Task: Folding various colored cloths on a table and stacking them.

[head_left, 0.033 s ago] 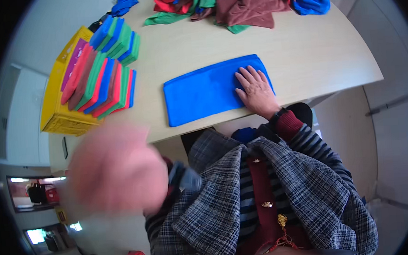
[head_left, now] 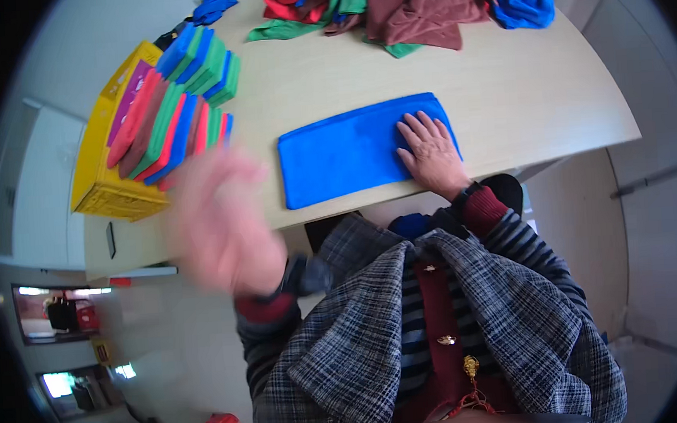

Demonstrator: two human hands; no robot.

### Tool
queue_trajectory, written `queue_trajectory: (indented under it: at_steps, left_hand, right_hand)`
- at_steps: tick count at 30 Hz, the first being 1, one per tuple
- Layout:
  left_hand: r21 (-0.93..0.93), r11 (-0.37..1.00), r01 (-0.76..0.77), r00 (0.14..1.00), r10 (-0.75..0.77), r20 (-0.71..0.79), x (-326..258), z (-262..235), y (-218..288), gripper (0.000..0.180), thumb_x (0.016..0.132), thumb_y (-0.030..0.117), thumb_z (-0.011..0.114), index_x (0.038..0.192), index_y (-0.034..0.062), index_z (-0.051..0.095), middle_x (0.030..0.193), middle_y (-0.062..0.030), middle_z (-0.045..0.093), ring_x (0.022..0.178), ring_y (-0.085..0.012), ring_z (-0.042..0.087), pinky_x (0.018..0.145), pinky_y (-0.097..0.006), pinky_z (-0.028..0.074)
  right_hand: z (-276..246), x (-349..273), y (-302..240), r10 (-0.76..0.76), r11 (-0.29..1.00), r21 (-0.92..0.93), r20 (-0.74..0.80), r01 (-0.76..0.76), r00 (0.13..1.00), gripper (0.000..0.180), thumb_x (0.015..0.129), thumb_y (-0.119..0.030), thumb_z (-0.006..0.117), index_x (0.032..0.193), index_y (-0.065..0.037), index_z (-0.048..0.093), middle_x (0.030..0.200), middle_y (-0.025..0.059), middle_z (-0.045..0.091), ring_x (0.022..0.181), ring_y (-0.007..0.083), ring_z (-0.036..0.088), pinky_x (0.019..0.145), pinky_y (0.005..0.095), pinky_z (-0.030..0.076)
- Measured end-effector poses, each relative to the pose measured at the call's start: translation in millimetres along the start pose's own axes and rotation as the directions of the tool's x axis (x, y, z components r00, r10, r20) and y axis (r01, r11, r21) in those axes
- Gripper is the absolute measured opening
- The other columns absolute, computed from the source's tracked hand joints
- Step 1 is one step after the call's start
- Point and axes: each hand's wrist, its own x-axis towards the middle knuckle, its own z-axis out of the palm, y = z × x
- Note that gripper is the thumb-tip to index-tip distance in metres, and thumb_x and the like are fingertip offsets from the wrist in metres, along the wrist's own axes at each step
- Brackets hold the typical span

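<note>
While the right hand [head_left: 434,154] rests flat on its right end, fingers slightly spread and pinching nothing, a folded blue cloth [head_left: 343,153] lies at the middle of the frame, on the pale table [head_left: 533,99]. Its long axis runs from left to right with a slant, the right end higher in the frame, roughly in line with the table's near edge. To the cloth's left, apart from it, the left hand [head_left: 223,218] is a blur; whether it is spread or pinching something, I cannot tell. Beyond that hand, at the upper left, red, brown, green and blue folded cloths [head_left: 171,132] stand in rows at a yellow crate [head_left: 91,161]. Along the top of the frame lies a crumpled pile of brown, green, red and blue fabric [head_left: 427,12].
</note>
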Motion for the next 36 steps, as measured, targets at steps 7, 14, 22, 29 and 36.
queue_trajectory:
  at_steps: [7, 14, 22, 29, 36]
  left_hand:
    - [0.720, 0.492, 0.490, 0.554, -0.813, 0.178, -174.8, 79.8, -127.0, 0.046, 0.089, 0.041, 0.068, 0.105, -0.0013, 0.059, 0.097, -0.0200, 0.067, 0.090, -0.0385, 0.067, 0.079, -0.050, 0.053]
    - [0.637, 0.364, 0.680, 0.312, -0.929, 0.198, -164.1, 91.8, -123.2, 0.043, 0.083, 0.038, 0.073, 0.096, -0.0017, 0.065, 0.096, -0.0232, 0.069, 0.093, -0.0432, 0.066, 0.082, -0.053, 0.052]
    - [-0.139, 0.134, 0.981, 0.188, -0.827, 0.530, -183.9, 86.4, -153.3, 0.029, 0.081, 0.016, 0.075, 0.100, -0.0039, 0.069, 0.096, -0.0131, 0.072, 0.088, -0.0231, 0.070, 0.080, -0.039, 0.056]
    - [-0.358, -0.347, 0.867, -0.001, -0.719, 0.695, -167.4, 78.1, -159.8, 0.030, 0.093, 0.017, 0.070, 0.115, -0.0023, 0.064, 0.107, -0.0129, 0.070, 0.094, -0.0208, 0.068, 0.087, -0.035, 0.055]
    - [-0.323, -0.114, 0.940, 0.105, -0.801, 0.589, -192.7, 71.2, -160.4, 0.030, 0.093, 0.019, 0.072, 0.113, -0.0018, 0.065, 0.106, -0.0096, 0.070, 0.091, -0.0170, 0.067, 0.083, -0.033, 0.055]
  right_hand:
    - [4.0, -1.7, -5.0, -0.024, 1.000, -0.007, -0.006, 0.024, 1.000, 0.053, 0.099, -0.035, 0.052, 0.144, -0.007, 0.048, 0.153, 0.0130, 0.043, 0.145, 0.0329, 0.033, 0.121, 0.0475, 0.020]
    - [7.3, 1.0, -5.7, -0.003, 0.998, -0.058, 0.040, 0.006, 0.999, 0.054, 0.100, -0.036, 0.051, 0.145, -0.007, 0.048, 0.154, 0.0135, 0.041, 0.146, 0.0330, 0.032, 0.121, 0.0475, 0.020]
    - [7.0, -2.0, -0.5, 0.009, 0.999, -0.049, 0.014, -0.008, 1.000, 0.053, 0.100, -0.038, 0.049, 0.144, -0.007, 0.049, 0.153, 0.0138, 0.043, 0.145, 0.0334, 0.032, 0.121, 0.0477, 0.021]
    - [7.4, 4.4, 5.5, -0.016, 0.996, -0.085, 0.048, 0.020, 0.999, 0.056, 0.100, -0.038, 0.051, 0.147, -0.009, 0.045, 0.155, 0.0131, 0.040, 0.146, 0.0329, 0.031, 0.120, 0.0488, 0.021]
    - [14.5, 13.0, -31.0, -0.069, 0.994, -0.083, 0.054, 0.073, 0.996, 0.059, 0.101, -0.040, 0.048, 0.150, -0.009, 0.041, 0.158, 0.0141, 0.036, 0.148, 0.0342, 0.028, 0.120, 0.0532, 0.019]
